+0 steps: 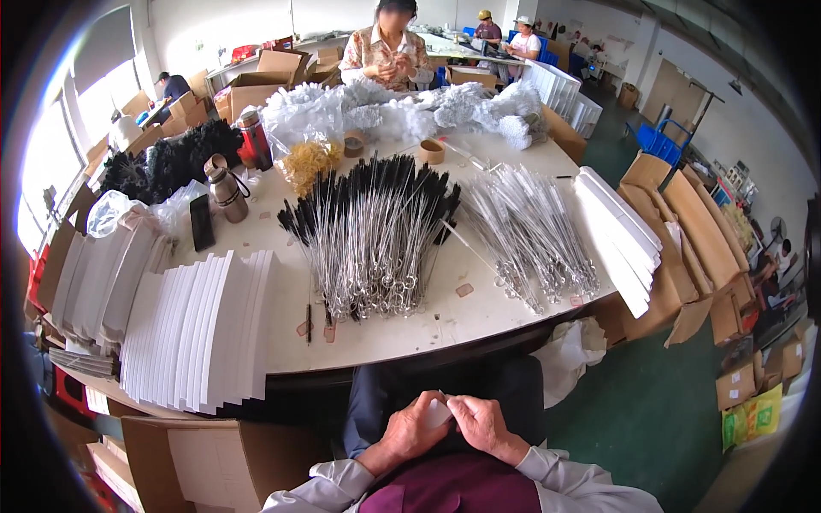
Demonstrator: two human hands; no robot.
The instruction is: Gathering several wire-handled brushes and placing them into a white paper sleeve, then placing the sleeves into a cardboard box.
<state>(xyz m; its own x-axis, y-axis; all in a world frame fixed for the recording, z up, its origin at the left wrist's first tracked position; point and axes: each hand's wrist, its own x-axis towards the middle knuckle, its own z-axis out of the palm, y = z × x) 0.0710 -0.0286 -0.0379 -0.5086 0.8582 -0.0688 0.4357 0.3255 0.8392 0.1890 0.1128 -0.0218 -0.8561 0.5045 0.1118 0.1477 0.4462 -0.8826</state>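
Note:
Over my lap, my left hand (pixel 410 432) is closed round a small white piece (pixel 437 415), whose kind I cannot make out. My right hand (pixel 483 425) meets it from the other side, thumb and fingers pinched at the piece's edge. Both hands are below the table's front edge, apart from everything on the tabletop. In front of them lies a big heap of wire-handled brushes (pixel 368 248) with black bristles pointing away and looped wire ends towards me. To its right is a second pile of similar looped-wire brushes (pixel 539 235) with pale bristles.
White folded card boxes (pixel 197 329) stand in rows at the left; more white card strips (pixel 616 235) lie at the right. A bottle (pixel 227 190), a phone (pixel 202 222) and tape rolls (pixel 431 151) sit farther back. Cardboard boxes (pixel 684 248) flank the table. A co-worker (pixel 389 51) is across it.

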